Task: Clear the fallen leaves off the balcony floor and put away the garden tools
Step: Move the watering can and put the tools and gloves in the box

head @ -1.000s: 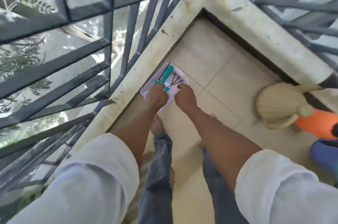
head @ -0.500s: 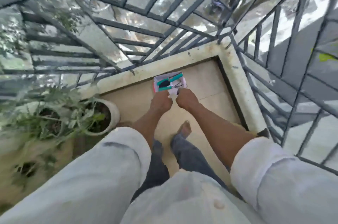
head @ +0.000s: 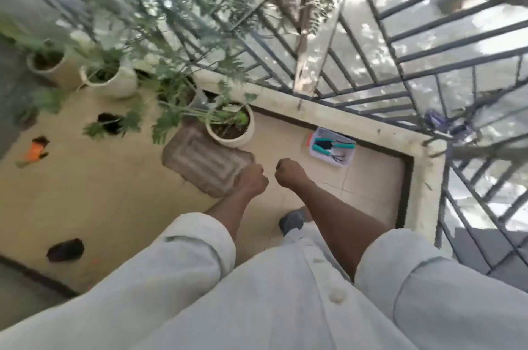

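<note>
Garden tools [head: 333, 146] in tray [head: 349, 161], teal handles lengthwise, left hand [head: 251, 178], right hand [head: 290, 172], fingers curled, empty.

Beige tiled balcony floor [head: 94, 206] carries a clear plastic tray [head: 331, 146] of teal-handled garden tools near the corner parapet, a brown doormat [head: 205, 162] and white plant pots [head: 231, 126] along the railing side. Orange scrap [head: 34, 151] and dark object [head: 65, 249] lie further left.
</note>
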